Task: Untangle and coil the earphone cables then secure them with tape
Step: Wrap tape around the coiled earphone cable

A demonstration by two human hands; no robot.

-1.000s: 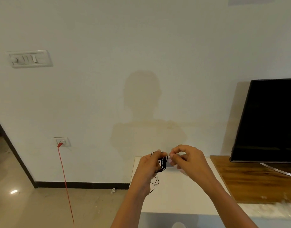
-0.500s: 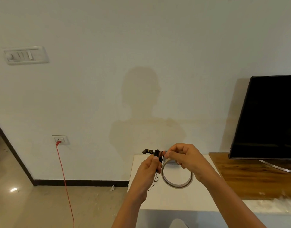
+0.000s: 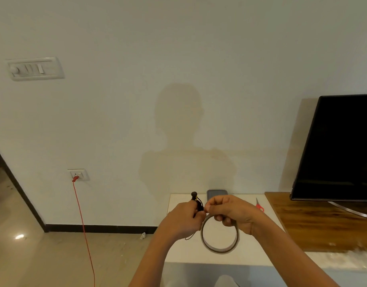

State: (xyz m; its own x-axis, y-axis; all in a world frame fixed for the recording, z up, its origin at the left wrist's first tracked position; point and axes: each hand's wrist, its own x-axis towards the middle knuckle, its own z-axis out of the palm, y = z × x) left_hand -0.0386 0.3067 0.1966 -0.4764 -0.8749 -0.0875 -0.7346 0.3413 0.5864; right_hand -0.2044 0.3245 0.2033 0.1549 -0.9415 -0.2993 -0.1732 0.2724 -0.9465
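Observation:
My left hand [image 3: 183, 219] grips a coiled bundle of black earphone cable [image 3: 198, 204] above the white table [image 3: 249, 255]. One earbud sticks up above my fingers, and a thin loop of cable hangs below the hand. My right hand [image 3: 230, 212] holds a roll of clear tape [image 3: 219, 235] by its top edge, right beside the bundle. The roll hangs down as a ring below my fingers. My two hands touch at the fingertips, so where the tape meets the cable is hidden.
Red-handled scissors [image 3: 259, 206] lie on the white table to the right of my hands. A dark phone [image 3: 216, 193] lies at the table's back edge. A television [image 3: 340, 150] stands on a wooden cabinet [image 3: 323, 224] at the right. A red cord [image 3: 83, 224] hangs from a wall socket.
The tape roll has come into view, hanging from my right hand. Both hands stayed together and the earbud now points up above my left fingers.

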